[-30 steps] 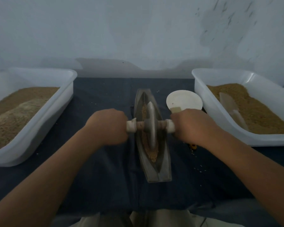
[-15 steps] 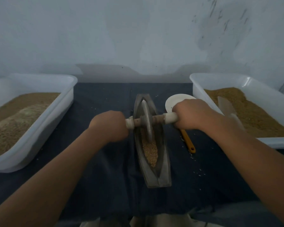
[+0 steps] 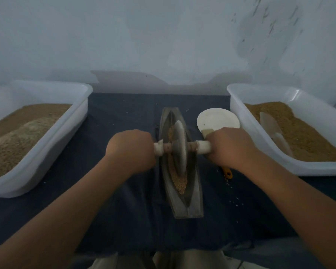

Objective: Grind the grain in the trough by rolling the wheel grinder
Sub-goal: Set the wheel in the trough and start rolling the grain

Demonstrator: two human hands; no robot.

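Rolling mid-trough (image 3: 179,202), the wheel (image 3: 179,147) stands in grain (image 3: 179,183), left hand (image 3: 131,150) and right hand (image 3: 231,148) each gripping an axle end. Uneven pressure could tip it over the rim and scatter grain. Dark cloth (image 3: 124,210) underneath; tubs (image 3: 81,121) flank it; a stained wall (image 3: 163,35) stands behind.

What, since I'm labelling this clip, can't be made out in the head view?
Handle ends of the wheel grinder: wrapped inside the left hand and right hand, whose backs hide the fingers.
The grain under the wheel in the trough: covered by the wheel.
The orange-handled tool: only its end shows past the right wrist.
The left tub and right tub: cut off by the frame edges.
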